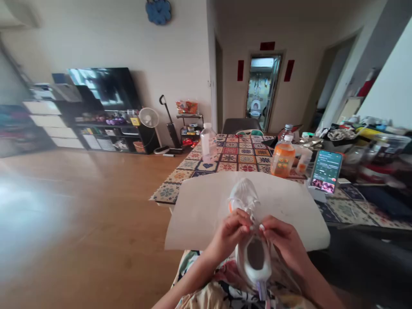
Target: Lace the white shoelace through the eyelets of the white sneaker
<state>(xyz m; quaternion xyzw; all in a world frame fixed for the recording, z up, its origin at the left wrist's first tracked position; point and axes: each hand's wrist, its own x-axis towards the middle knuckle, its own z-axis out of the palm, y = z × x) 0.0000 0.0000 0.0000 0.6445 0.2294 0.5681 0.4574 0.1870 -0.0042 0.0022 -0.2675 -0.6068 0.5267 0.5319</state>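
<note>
1. White sneaker rests on patterned lap, toe over paper sheet
2. Left hand and right hand pinch its lace at the fingertips
3. Judged light and soft; padded collar offers the surest hold

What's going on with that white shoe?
A person is holding a white sneaker in both hands, its front end over a big sheet of cream paper. Their left hand and right hand pinch near the laces. Beyond, on a patterned tablecloth, stand an orange drink bottle and a phone.
</note>
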